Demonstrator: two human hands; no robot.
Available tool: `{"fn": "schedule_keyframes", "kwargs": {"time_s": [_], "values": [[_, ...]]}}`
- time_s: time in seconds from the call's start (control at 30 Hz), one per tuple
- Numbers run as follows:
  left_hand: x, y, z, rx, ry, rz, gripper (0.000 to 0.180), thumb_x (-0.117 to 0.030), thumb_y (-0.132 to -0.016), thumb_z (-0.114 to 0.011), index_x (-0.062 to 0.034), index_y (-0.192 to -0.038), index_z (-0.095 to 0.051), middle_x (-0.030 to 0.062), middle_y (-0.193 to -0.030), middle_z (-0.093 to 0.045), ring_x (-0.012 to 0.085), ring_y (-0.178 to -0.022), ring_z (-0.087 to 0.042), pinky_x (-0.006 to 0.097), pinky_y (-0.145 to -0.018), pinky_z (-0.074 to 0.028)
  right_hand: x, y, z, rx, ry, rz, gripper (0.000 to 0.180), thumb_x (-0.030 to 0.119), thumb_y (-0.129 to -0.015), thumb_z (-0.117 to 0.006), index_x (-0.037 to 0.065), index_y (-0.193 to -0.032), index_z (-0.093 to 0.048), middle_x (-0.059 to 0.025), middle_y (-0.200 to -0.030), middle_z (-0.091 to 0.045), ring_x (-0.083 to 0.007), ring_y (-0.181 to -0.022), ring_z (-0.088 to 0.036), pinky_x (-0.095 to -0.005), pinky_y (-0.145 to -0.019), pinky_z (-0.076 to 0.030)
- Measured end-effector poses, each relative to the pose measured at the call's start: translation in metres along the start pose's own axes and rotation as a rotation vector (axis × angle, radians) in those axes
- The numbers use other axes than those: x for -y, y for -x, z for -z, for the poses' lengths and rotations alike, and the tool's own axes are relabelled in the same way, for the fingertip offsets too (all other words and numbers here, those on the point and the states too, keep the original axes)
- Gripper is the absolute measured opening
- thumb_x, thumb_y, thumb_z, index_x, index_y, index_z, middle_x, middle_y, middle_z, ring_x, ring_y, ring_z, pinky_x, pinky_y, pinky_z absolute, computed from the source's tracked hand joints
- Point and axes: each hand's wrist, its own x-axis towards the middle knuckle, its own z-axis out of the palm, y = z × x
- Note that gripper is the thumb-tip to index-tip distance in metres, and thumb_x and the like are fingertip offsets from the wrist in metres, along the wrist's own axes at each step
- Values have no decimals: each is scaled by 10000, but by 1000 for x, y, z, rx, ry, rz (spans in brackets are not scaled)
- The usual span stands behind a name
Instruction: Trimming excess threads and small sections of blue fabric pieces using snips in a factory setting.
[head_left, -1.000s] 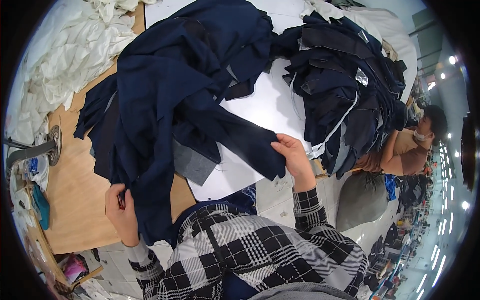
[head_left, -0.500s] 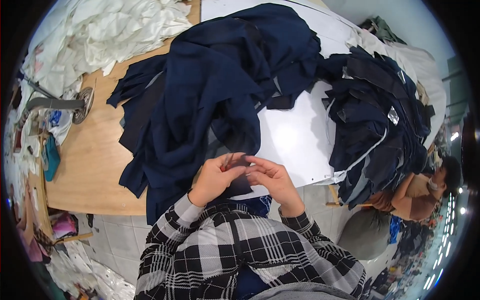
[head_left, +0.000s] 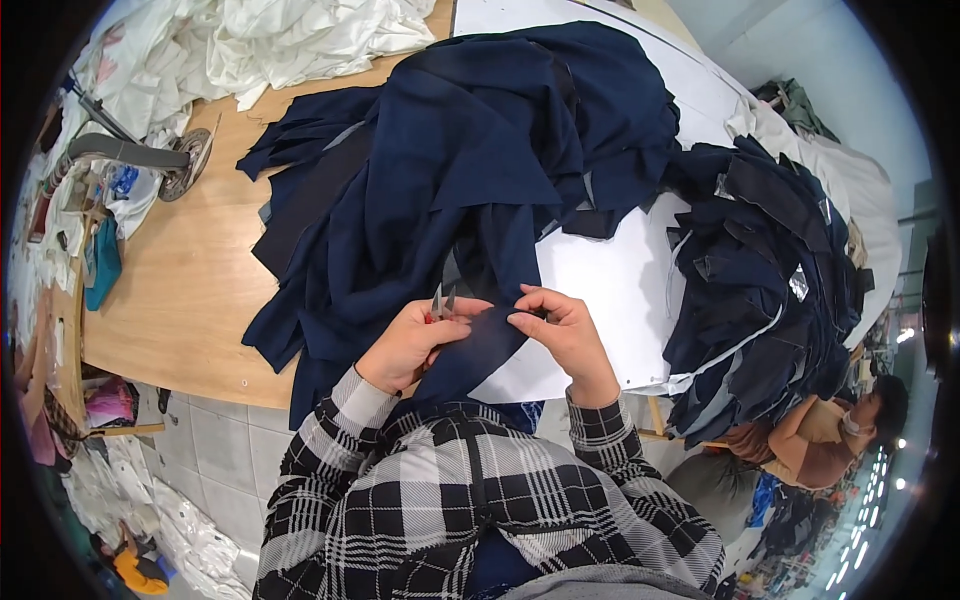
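A small pair of thread snips (head_left: 442,303) with a red part is in my left hand (head_left: 405,345), its two pointed blades standing up apart from each other. That hand's fingers also lie against a navy strip of cloth (head_left: 475,352) that hangs over the table's front edge. My right hand (head_left: 568,338) is closed in a pinch at the strip's right edge, with a bit of dark material between thumb and fingers. Behind both hands spreads a large heap of navy cloth (head_left: 470,150), lying in folds with loose cut ends.
On the right sits a tied bundle of navy pieces (head_left: 760,260). White cloth (head_left: 310,45) is piled at the back left. A grey-armed stand (head_left: 130,148) is at the left of the wooden table (head_left: 170,310). Another person (head_left: 825,435) is at the lower right.
My hands have drawn apart from close together, the left moving left and the right moving right. The snips' blades now show plainly. The whole view has shifted slightly.
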Motion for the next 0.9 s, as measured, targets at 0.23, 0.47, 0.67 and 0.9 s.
{"fn": "schedule_keyframes", "kwargs": {"time_s": [0.23, 0.47, 0.67, 0.9], "values": [[-5, -5, 8, 57, -86, -33, 226, -59, -853, -586, 17, -1063, -621, -26, -683, -588, 8, -432, -428, 143, -396, -327, -4, 1, -1, -74, -48, -7, 109, 90, -788, -682, -5, -833, -653, -15, -739, -607, -83, -668, -513, -308, -959, -377], [-6, -11, 3, 89, -188, -13, 133, -139, -864, -611, -17, -918, -612, -63, -598, -479, 7, -445, -366, 163, -400, -261, 8, 5, -1, -50, -72, -66, 98, 62, -774, -691, -2, -836, -651, 19, -732, -547, -57, -661, -466, -190, -571, -332], [-4, -14, 7, 129, -72, 51, 117, -119, -862, -608, -19, -919, -595, -49, -570, -472, 18, -427, -367, 170, -389, -263, 6, 4, -1, -71, -61, -76, 93, 51, -765, -691, 4, -838, -655, 18, -739, -551, -56, -669, -463, -185, -585, -336], [-3, -13, 6, 151, -75, 31, 127, -130, -860, -615, -23, -927, -600, -44, -551, -474, 18, -423, -377, 167, -385, -266, 7, 3, -5, -39, -73, 36, 207, 32, -769, -678, 8, -973, -657, -11, -823, -578, -73, -755, -518, -187, -650, -394]]}}
